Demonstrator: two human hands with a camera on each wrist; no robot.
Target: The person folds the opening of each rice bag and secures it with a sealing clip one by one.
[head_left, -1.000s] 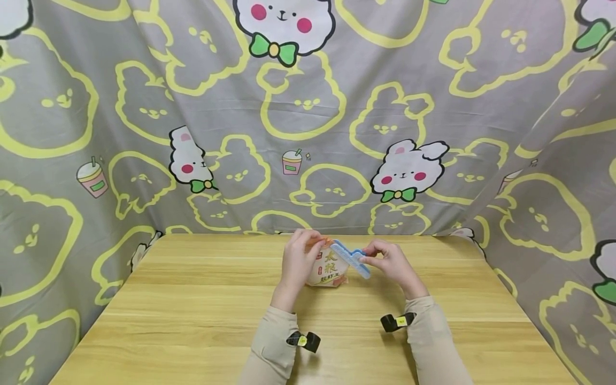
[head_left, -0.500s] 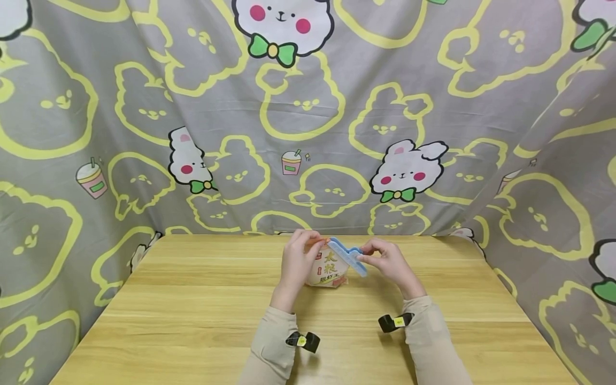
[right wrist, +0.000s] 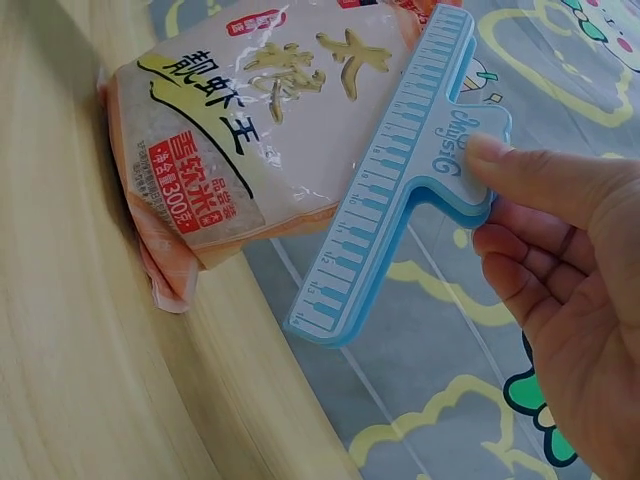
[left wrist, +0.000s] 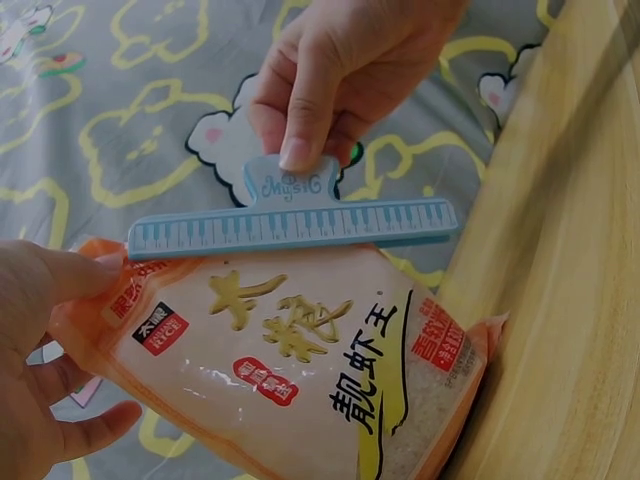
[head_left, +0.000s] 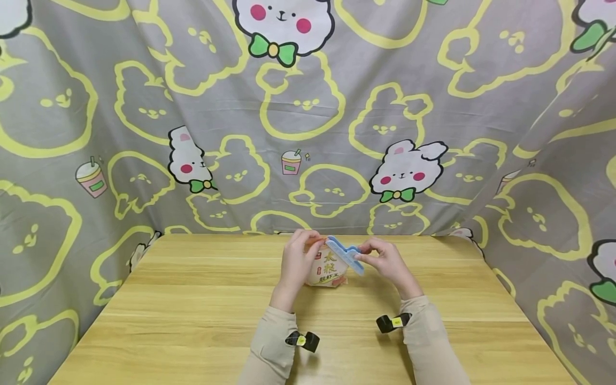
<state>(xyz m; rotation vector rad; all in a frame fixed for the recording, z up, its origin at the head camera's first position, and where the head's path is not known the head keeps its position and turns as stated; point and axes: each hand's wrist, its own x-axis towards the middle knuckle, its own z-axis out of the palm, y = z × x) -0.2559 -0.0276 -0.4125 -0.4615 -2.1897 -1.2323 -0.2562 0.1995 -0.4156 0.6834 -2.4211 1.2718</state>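
Note:
A small plastic bag of rice [left wrist: 290,340], orange-edged with gold and black lettering, stands on the table near its far edge. My left hand [head_left: 297,262] pinches the bag's top corner between thumb and fingers. A long blue bag clip [left wrist: 290,228] with a piano-key print slants along the bag's top edge. My right hand [head_left: 389,262] grips the clip by its handle, thumb on the face marked with "Music" [right wrist: 455,150]. In the right wrist view the clip's bar overlaps the bag's upper side, and its lower end sticks out past the bag.
The wood-grain table [head_left: 207,321] spreads around both arms. Behind it hangs a grey curtain [head_left: 231,107] with yellow cartoon outlines, which also closes in both sides. A black wrist camera [head_left: 303,341] sits on the left sleeve and another black camera [head_left: 392,322] on the right.
My right hand has moved slightly left, bringing the clip further over the bag's top edge. The left hand and the bag have stayed in place.

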